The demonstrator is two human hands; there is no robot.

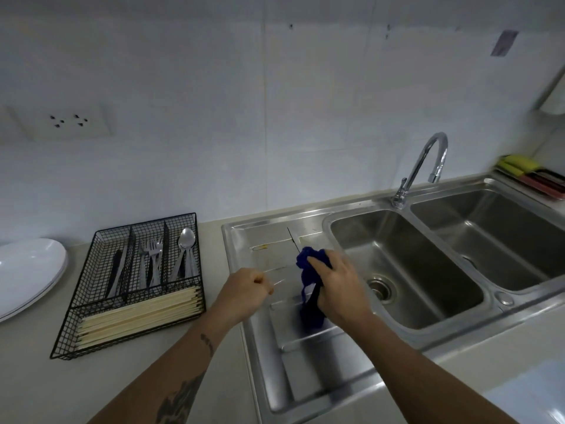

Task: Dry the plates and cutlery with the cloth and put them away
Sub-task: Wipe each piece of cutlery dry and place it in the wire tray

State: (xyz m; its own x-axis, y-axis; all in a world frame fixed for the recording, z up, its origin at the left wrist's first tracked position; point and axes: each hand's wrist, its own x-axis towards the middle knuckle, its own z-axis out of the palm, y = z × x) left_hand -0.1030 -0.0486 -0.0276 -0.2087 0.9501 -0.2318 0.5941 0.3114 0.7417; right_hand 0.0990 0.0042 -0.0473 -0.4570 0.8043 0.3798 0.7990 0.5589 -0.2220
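My right hand (339,289) grips a dark blue cloth (308,260) bunched around a knife over the steel drainboard (260,240). The thin blade (294,240) pokes out beyond the cloth, and the black handle (315,296) shows below it. Just left of the cloth, my left hand (244,290) is curled into a fist with nothing visible in it. On the counter to the left, a black wire cutlery tray (91,304) holds knives (117,270), forks (151,258), spoons (186,240) and chopsticks (137,316). White plates (30,270) are stacked at the far left.
A double sink with two basins (412,255) lies right of the drainboard, with a chrome faucet (428,160) behind it. Sponges in a rack (519,166) sit at the far right. A wall socket (67,120) is above the counter.
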